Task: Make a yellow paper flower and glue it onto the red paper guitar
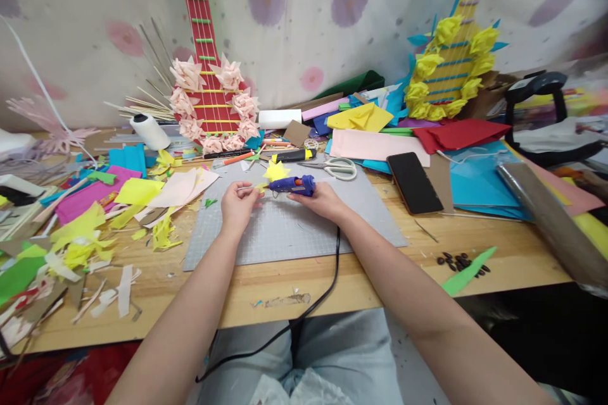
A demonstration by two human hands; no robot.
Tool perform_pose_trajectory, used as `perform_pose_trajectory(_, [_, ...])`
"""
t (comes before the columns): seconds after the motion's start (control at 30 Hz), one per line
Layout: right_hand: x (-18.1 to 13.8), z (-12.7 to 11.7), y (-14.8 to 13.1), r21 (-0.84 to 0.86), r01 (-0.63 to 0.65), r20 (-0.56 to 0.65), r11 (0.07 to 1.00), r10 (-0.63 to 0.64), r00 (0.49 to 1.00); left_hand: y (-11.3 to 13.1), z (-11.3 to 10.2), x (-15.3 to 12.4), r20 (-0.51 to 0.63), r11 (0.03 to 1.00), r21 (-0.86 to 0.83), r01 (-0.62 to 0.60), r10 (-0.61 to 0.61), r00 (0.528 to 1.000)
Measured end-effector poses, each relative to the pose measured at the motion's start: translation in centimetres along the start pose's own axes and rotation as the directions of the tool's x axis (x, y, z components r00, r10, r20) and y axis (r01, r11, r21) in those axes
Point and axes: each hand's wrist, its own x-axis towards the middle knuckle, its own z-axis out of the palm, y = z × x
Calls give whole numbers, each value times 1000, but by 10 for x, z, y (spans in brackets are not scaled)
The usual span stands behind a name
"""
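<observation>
My right hand (pixel 319 198) is closed round a blue glue gun (pixel 293 185), its nozzle pointing left over the grey cutting mat (pixel 294 228). My left hand (pixel 239 204) pinches a thin stick (pixel 247 188) with a small yellow paper piece (pixel 261 186) at its tip, right at the gun's nozzle. A yellow paper flower (pixel 276 171) lies on the mat just behind the gun. The gun's black cord (pixel 327 291) runs down off the table's front edge to my lap.
Scissors (pixel 335 168) and a black phone (pixel 414 182) lie right of the mat. Coloured paper scraps (pixel 80 234) cover the left side. A red paper guitar (pixel 209 95) and a yellow one (pixel 451 69) lean at the back. A thread spool (pixel 149 131) and a foil roll (pixel 551 221) are nearby.
</observation>
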Motion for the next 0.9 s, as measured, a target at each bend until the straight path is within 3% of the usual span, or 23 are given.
perform_pose_trajectory(0.33, [2,-3,7,20,-40,-41,999,41,998,0,0,-1,18,1000,2,-31,31,999])
perform_pose_trajectory(0.47, [3,-6,11,158,-38,-120,987,57,991,-1,-1,-1,35,998,9,-63,62,997])
perform_pose_trajectory(0.53, [2,-9,11,265,-77,-168,961,125,978,-1,-1,0,54,997,9,-73,73,996])
perform_pose_trajectory(0.63, [2,-16,9,445,-135,-181,885,237,955,-1,-3,0,73,996,-3,-88,88,993])
perform_pose_trajectory(0.77, [4,-25,11,697,-77,-182,713,280,943,1,-4,-2,91,996,-35,-80,83,992])
perform_pose_trajectory(0.9, [8,-30,21,819,-48,-161,571,309,937,1,-5,-1,135,995,-48,-86,92,987])
